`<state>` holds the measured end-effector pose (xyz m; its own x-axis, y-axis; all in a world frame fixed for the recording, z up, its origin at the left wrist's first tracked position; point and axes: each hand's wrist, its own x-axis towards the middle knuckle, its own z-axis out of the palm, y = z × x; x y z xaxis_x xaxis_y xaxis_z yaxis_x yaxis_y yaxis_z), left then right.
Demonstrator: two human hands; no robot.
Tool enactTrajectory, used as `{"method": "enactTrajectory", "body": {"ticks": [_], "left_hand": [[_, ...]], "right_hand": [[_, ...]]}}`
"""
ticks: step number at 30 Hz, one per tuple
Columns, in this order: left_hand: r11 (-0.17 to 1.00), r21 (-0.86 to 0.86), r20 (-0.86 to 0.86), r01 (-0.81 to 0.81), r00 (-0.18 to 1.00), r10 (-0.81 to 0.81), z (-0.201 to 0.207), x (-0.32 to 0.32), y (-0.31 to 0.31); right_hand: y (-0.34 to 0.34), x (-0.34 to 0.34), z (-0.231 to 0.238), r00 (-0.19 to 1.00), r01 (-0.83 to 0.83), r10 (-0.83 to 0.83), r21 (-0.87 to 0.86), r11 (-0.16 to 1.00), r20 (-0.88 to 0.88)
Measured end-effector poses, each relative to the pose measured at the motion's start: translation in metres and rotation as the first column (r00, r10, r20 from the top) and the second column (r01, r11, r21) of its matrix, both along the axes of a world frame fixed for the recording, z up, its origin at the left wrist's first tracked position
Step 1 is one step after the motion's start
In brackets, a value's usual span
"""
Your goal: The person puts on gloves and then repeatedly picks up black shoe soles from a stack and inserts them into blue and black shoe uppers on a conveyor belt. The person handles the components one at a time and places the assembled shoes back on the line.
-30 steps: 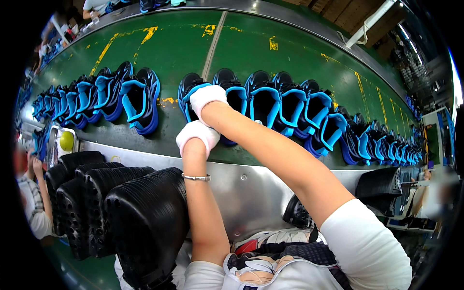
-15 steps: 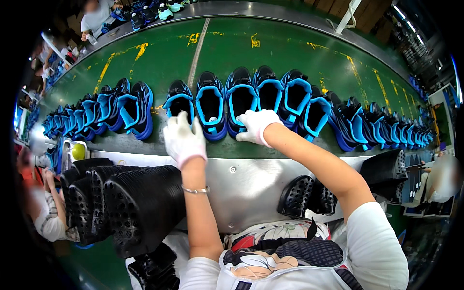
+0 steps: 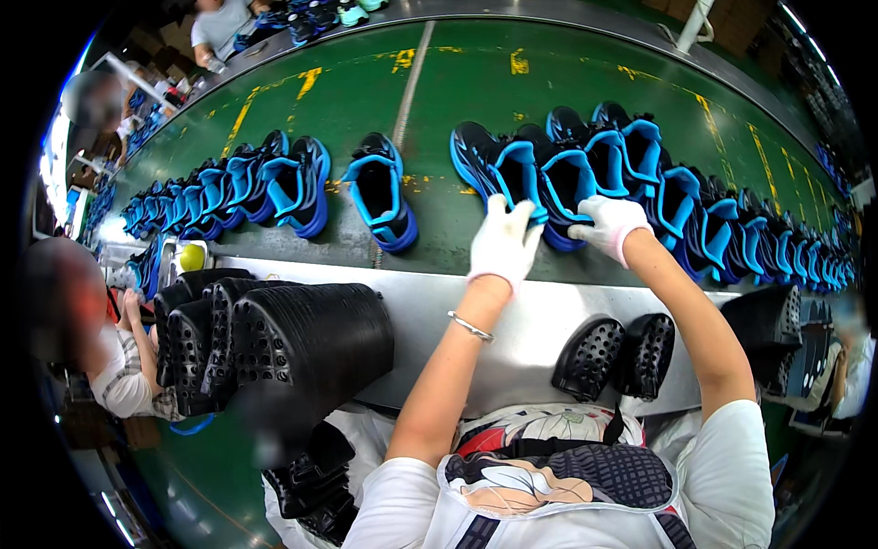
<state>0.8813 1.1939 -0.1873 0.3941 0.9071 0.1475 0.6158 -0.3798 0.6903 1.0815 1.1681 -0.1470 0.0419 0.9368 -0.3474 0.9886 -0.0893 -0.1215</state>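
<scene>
My left hand, in a white glove, has its fingers closed on the heel of a black-and-blue sneaker. That sneaker stands tilted, its toe pointing away to the left. Beside it, my right hand, also gloved in white, pinches the heel edge of another black-and-blue sneaker. Two more such sneakers stand just behind these, partly overlapped. A single sneaker sits apart, left of my left hand. The fingertips are partly hidden at the shoe openings.
Rows of matching sneakers run left and right along the green belt. On the metal ledge nearer me lie stacked black perforated shoe forms and two loose ones. A green round fruit rests in a tray. Other people sit nearby.
My view has shifted. Both hands have moved right along the row, the left one coming closer to the right. The middle sneakers are now bunched rightward, leaving one sneaker standing alone.
</scene>
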Motion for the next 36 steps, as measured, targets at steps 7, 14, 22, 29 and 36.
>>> {"method": "enactTrajectory", "body": {"ticks": [7, 14, 22, 29, 36], "left_hand": [[0.768, 0.517, -0.153, -0.377, 0.843, 0.516, 0.004, -0.088, 0.041], [0.74, -0.498, -0.536, -0.453, 0.831, 0.148, -0.032, -0.137, 0.114], [0.766, -0.486, -0.648, -0.421, 0.761, 0.007, -0.015, -0.135, 0.144], [0.838, 0.492, -0.579, -0.238, 0.629, 0.518, 0.027, -0.073, 0.055], [0.996, 0.013, -0.25, 0.091, 0.965, -0.085, -0.017, -0.039, 0.036]], "right_hand": [[-0.111, 0.043, 0.031, 0.902, 0.295, -0.177, 0.26, 0.919, -0.394], [-0.229, 0.049, 0.046, 0.876, 0.399, -0.281, 0.261, 0.879, -0.391], [-0.284, 0.013, 0.032, 0.913, 0.327, -0.231, 0.266, 0.907, -0.335], [-0.285, 0.016, 0.014, 0.93, 0.312, -0.226, 0.298, 0.902, -0.29], [-0.29, 0.019, 0.01, 0.933, 0.3, -0.205, 0.326, 0.897, -0.296]]}}
